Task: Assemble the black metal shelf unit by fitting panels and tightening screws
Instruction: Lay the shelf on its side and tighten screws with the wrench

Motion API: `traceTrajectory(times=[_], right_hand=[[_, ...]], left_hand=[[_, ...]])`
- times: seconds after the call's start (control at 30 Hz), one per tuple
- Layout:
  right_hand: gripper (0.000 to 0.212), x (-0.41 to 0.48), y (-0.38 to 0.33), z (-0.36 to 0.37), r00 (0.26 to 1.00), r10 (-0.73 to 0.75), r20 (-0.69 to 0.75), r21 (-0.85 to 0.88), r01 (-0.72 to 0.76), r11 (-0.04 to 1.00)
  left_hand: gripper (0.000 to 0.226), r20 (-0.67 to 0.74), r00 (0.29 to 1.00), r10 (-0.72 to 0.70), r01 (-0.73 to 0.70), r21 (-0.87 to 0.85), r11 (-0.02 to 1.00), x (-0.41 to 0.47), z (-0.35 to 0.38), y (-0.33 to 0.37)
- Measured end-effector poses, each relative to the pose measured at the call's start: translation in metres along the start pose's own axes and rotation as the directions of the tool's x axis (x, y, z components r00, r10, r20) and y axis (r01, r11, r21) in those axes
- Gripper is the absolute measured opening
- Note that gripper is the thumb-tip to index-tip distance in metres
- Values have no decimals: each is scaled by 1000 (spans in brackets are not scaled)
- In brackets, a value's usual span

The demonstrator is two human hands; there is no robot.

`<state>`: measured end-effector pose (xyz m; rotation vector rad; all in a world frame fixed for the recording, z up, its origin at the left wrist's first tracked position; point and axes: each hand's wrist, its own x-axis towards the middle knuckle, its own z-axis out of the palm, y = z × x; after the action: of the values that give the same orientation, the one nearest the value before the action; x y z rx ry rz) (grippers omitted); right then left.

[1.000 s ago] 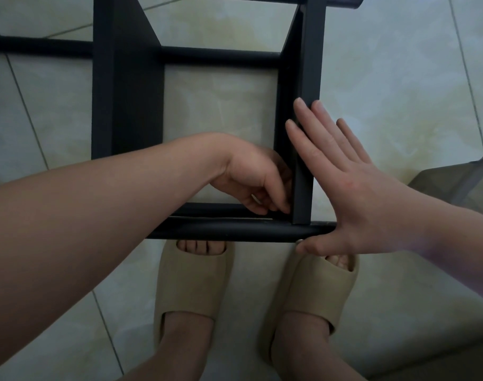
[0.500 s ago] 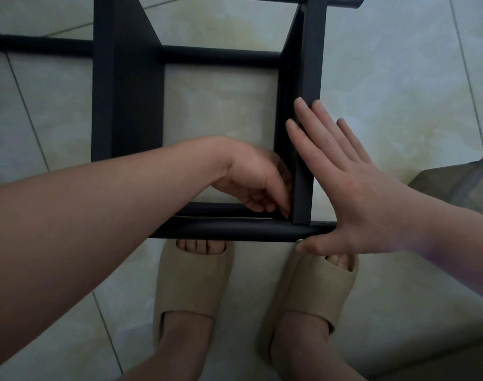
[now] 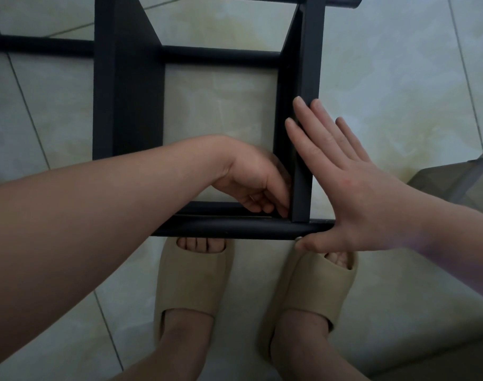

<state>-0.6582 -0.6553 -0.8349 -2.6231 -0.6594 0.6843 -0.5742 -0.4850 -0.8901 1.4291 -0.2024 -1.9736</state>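
The black metal shelf unit stands on the tiled floor, seen from above. Its right panel meets the near round tube at a corner. My left hand reaches inside that corner, and its curled fingers pinch a small fastener there that is mostly hidden. My right hand lies flat with straight fingers against the right panel's outer face. Its thumb presses the near side of the tube, beside a small silver screw head.
A far tube crosses between the two upright panels, and another sticks out at the top right. My feet in beige slippers stand just under the near tube. A greyish fabric object lies at the right edge.
My left hand's fingers have shifted slightly at the inner corner. My right hand and the shelf unit have not moved.
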Motion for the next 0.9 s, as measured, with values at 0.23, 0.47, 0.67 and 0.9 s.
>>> traceTrajectory(times=[0.23, 0.47, 0.67, 0.9], right_hand=[[136, 0, 0, 0, 1000, 4, 4, -2, -4, 1000], [136, 0, 1, 0, 1000, 2, 7, 6, -2, 1000], [135, 0, 0, -1, 1000, 5, 11, 9, -5, 1000], [135, 0, 0, -1, 1000, 4, 15, 10, -4, 1000]], left_hand=[[20, 2, 1000, 21, -21, -17, 1000, -1, -2, 0], [21, 13, 999, 44, -44, -46, 998, -2, -3, -2], [13, 42, 999, -32, 35, -48, 998, -3, -4, -4], [18, 2, 1000, 0, 0, -40, 999, 1, 1, -2]])
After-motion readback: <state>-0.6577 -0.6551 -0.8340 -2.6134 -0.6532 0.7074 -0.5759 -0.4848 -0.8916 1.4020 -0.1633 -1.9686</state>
